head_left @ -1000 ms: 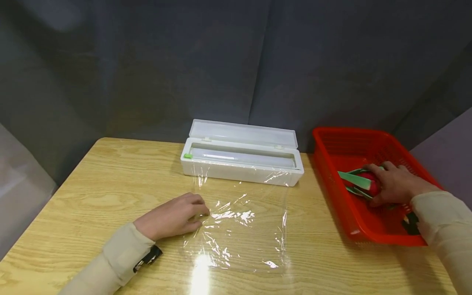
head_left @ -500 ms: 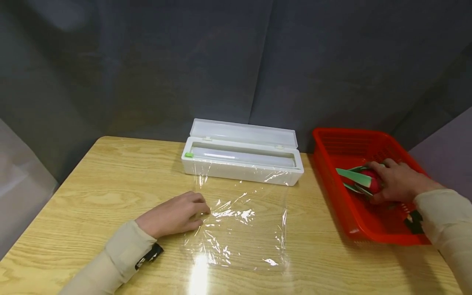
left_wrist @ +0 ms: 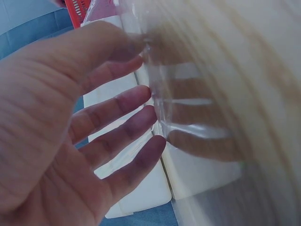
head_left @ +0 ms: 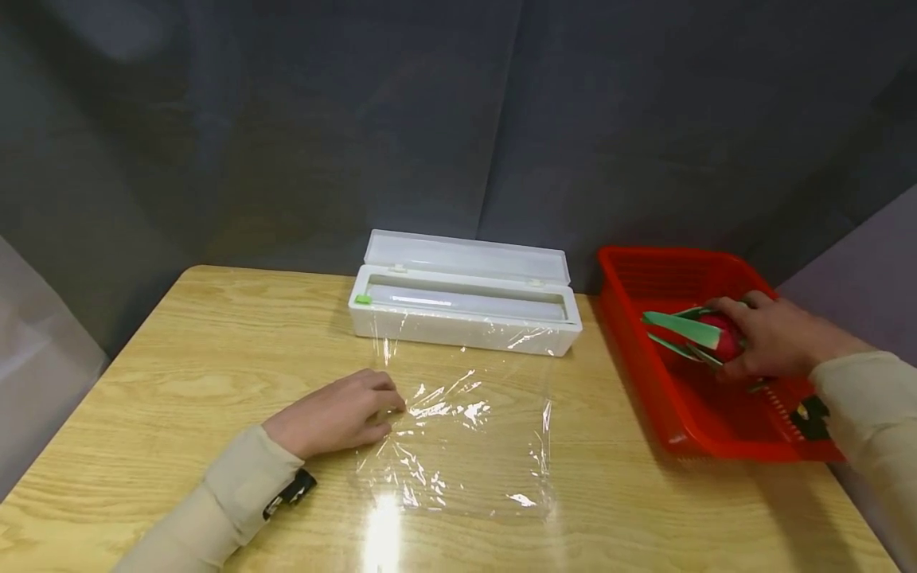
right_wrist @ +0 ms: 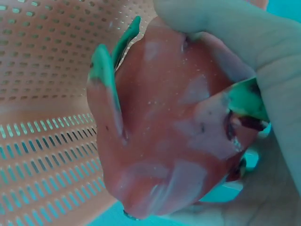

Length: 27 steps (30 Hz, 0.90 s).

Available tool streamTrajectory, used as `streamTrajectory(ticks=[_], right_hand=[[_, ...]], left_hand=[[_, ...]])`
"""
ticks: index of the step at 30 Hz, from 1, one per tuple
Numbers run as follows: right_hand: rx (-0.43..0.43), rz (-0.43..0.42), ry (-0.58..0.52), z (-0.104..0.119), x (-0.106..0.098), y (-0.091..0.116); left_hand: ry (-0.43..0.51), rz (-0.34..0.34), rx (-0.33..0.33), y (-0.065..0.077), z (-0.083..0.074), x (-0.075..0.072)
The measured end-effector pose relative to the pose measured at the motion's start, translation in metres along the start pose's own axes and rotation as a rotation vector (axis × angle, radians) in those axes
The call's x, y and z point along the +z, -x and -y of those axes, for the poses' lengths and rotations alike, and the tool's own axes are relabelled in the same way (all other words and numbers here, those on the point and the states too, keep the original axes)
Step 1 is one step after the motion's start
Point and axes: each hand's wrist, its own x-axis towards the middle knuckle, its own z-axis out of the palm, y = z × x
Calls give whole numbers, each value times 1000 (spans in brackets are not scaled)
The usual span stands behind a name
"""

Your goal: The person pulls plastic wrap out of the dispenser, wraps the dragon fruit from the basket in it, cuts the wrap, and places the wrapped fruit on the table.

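Note:
My left hand (head_left: 337, 414) rests on the left part of a sheet of clear cling film (head_left: 458, 454) on the wooden table. Its fingers lie loosely extended in the left wrist view, tips touching the film (left_wrist: 202, 113), which creases out from them. The film runs back to a white dispenser box (head_left: 466, 330) with its lid raised and a roll inside. Over at the right, my right hand (head_left: 781, 338) grips a red dragon fruit (right_wrist: 155, 127) with green scales, thumb on one side and fingers partly hidden behind it. The fruit is within a red plastic basket (head_left: 648, 366).
Dark cloth (head_left: 358, 119) hangs behind the table (head_left: 236, 350). The basket stands at the table's right side, close to the box, its perforated wall (right_wrist: 42, 56) beside the fruit. Bare tabletop lies left of the film.
My right hand and the dragon fruit have risen slightly inside the basket, showing more of the basket floor beneath. My left hand stays put on the film; the view shifts a little.

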Motion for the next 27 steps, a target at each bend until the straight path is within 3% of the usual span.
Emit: streamTrajectory(ticks=[16, 23, 27], right_hand=[[96, 7, 73, 11, -37, 19], [65, -30, 89, 21, -52, 28], [108, -27, 106, 25, -57, 30]], left_hand=[[-8, -13, 16, 0, 0, 1], [2, -6, 1, 0, -2, 0], [2, -3, 1, 0, -2, -1]])
